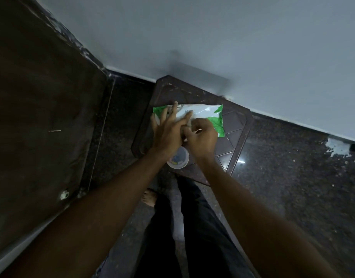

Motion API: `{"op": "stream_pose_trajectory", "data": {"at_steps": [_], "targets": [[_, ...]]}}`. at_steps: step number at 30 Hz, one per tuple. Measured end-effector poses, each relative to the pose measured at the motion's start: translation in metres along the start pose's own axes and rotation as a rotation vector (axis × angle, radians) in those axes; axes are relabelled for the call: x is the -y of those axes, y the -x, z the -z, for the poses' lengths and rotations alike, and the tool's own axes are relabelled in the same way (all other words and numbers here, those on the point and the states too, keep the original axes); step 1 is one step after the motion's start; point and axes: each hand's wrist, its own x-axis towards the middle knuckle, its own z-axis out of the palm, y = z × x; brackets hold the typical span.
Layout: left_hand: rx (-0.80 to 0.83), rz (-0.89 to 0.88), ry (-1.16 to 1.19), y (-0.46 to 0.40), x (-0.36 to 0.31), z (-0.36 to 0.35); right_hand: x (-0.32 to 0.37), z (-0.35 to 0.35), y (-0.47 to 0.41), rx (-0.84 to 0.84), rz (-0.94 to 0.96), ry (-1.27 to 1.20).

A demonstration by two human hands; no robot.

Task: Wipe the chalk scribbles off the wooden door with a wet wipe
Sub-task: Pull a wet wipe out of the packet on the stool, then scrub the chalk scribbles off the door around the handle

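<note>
Both hands [168, 127] [202, 135] on green-white wipes pack [208, 113], lettering partly hidden, unreadable

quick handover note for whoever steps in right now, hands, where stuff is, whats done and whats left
Left hand: open, fingers spread, pressing the wet wipe pack flat on the brown stool.
Right hand: pinched at the pack's opening, apparently on its flap or a wipe.
Small round container sits on the stool near the wrists.
Wooden door stands to the left, untouched.
Done: pack reached.
Left: pull out a wipe, wipe the door.
</note>
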Motion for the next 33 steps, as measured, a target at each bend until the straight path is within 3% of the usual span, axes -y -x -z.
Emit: {"op": "stream_pose_trajectory", "data": {"at_steps": [8,10,13,20,33], "targets": [[-0.078,0.013,0.078,0.002,-0.001,0.013,0.022,0.018,-0.001,-0.165,-0.155,-0.441],[-0.116,0.036,0.226,0.011,-0.005,0.024,0.024,0.023,-0.005,-0.124,-0.190,-0.578],[-0.058,0.047,0.733,0.034,-0.012,0.049,0.038,0.029,-0.002,0.004,-0.166,-0.670],[-0.247,0.304,1.279,0.076,-0.020,0.124,0.104,0.043,0.022,0.262,-0.074,-0.578],[-0.861,0.518,1.355,0.229,0.051,0.240,0.298,0.026,0.127,0.679,0.406,-0.379]]}}
